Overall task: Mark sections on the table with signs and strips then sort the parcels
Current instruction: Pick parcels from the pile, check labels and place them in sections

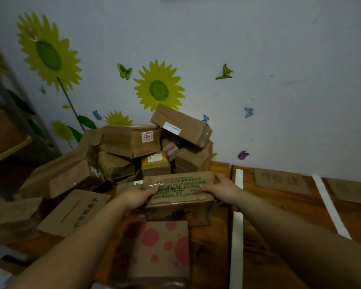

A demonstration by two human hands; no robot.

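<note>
Looks like a room in somebody's home turned into a DIY parcel sorting spot, not a proper depot. The pale wall (258, 49) is covered in big sunflower stickers (158, 88) and little butterflies (224, 72). A heap of taped cardboard parcels (131, 140) sits against it on a wooden counter (265, 257), which is split up with white strips (237, 247) and handwritten cardboard signs (279, 180). Pretty dim indoor light too.
</note>
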